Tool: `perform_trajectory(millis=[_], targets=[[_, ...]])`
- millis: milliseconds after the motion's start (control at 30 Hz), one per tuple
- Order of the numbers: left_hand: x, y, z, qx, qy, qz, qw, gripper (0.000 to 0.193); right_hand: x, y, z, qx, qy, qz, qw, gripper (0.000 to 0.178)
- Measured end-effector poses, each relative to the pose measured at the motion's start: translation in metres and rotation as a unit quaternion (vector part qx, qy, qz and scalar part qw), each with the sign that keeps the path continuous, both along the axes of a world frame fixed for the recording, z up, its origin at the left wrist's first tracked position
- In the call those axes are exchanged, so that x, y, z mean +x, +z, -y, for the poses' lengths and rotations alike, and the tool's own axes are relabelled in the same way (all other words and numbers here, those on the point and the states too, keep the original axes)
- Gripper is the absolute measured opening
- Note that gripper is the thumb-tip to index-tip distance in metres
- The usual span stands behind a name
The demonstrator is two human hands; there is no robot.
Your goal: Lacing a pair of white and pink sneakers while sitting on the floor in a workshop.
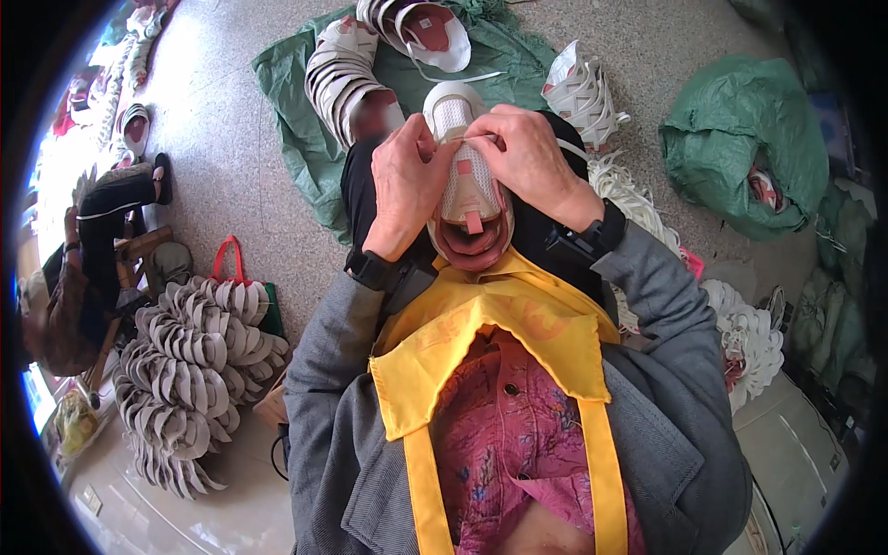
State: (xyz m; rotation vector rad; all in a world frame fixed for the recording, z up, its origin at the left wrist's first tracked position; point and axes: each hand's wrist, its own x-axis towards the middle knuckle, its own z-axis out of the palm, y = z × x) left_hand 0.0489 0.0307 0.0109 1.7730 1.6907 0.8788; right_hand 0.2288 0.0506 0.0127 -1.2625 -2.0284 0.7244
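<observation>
A white mesh shoe (pixel 465 197) with a pink tongue tab and pink collar rests upright over my lap, its toe pointing away from me. My left hand (pixel 404 178) is closed at the shoe's left side, thumb and fingertips pinched together over the middle of the upper. From the other side my right hand (pixel 530 165) pinches in the same way, its fingertips almost meeting the left ones. A thin lace (pixel 462 140) seems to run between the two pinches; its ends are hidden by my fingers.
Nested rows of shoe uppers (pixel 344 79) lie on a green sheet (pixel 294 116) ahead. White laces (pixel 632 205) hang in bundles at right, near a green sack (pixel 740 139). Stacked grey curved pieces (pixel 190 370) stand at left, where another person (pixel 79 268) sits.
</observation>
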Motion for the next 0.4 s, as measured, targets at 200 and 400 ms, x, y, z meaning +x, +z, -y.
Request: perform_trajectory(millis=[200,400], targets=[[0.0,0.005,0.002,-0.011,0.005,0.011,1.0,0.033,0.0,0.0,0.001,0.004,0.003,0.019,1.0,0.008],[-0.005,0.005,0.003,-0.018,-0.007,0.026,0.999,0.029,-0.004,-0.01,-0.007,0.007,0.042,0.009,0.999,0.009]])
